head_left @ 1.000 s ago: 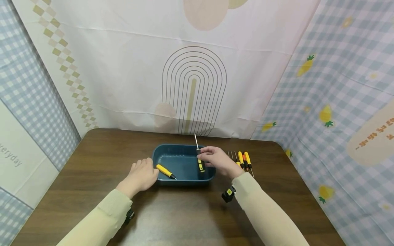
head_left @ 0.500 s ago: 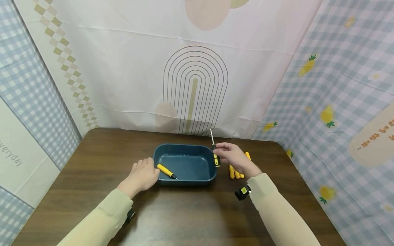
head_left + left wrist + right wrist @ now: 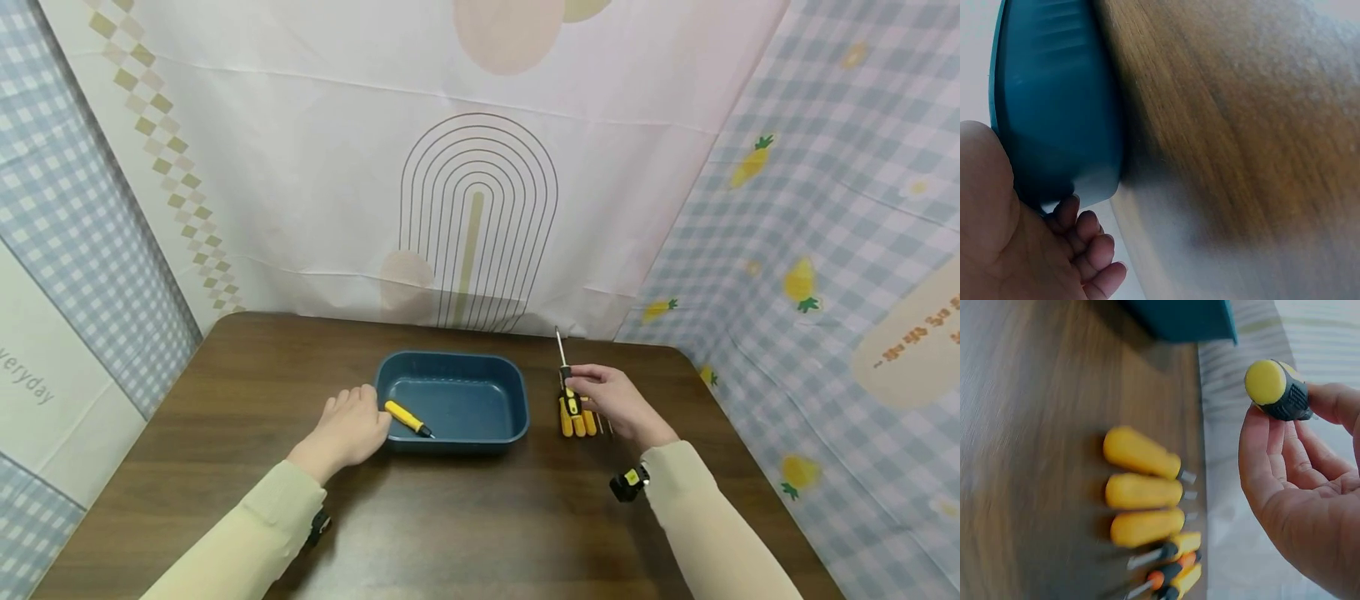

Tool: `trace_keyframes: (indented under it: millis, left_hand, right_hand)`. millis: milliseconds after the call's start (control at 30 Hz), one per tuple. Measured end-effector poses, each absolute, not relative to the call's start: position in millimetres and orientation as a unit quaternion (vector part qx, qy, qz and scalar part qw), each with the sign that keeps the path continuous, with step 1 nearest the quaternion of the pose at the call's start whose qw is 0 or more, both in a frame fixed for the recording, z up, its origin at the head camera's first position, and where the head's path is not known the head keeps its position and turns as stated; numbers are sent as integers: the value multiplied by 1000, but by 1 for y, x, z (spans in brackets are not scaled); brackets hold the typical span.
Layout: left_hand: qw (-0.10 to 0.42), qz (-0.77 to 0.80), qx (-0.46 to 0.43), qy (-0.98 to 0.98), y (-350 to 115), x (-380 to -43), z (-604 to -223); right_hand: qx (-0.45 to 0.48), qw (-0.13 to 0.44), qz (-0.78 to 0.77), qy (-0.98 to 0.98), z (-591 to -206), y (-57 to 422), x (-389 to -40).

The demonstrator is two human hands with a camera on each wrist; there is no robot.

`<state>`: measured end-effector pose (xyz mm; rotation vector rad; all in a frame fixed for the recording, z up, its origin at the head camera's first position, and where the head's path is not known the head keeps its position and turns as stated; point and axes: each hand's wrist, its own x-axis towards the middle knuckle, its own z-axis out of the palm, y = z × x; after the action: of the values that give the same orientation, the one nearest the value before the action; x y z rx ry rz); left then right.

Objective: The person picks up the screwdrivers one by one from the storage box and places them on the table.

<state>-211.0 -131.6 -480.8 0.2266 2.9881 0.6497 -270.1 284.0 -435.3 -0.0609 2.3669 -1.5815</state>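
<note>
My left hand (image 3: 345,425) holds the left end of a dark blue plastic basin (image 3: 453,446); in the left wrist view its fingers curl at the basin's corner (image 3: 1060,125). Inside the basin, a yellow screwdriver (image 3: 405,417) leans at the left front. To the right of the basin, my right hand (image 3: 618,400) pinches a black-and-yellow screwdriver (image 3: 572,402) by the handle, shaft pointing away to the back. In the right wrist view that screwdriver's yellow butt end (image 3: 1265,382) faces the camera, held above the table beside several other screwdrivers.
On the brown wooden table (image 3: 457,525), a row of yellow-handled screwdrivers (image 3: 1147,490) lies right of the basin. Beyond them are black-and-yellow ones and an orange-and-black one (image 3: 1169,573). A patterned cloth (image 3: 337,183) hangs behind the table's back edge.
My right hand has carried the black-and-yellow screwdriver from over the basin rightward, to above the row of screwdrivers. The left hand and the basin have stayed put.
</note>
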Motion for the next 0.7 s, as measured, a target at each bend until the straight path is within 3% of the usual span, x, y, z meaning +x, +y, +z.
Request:
trace_keyframes:
  millis: [700]
  left_hand:
    - [27,211,71,975,-131,-210,-481]
  right_hand:
    - [59,96,-500,859,-465,359,-267]
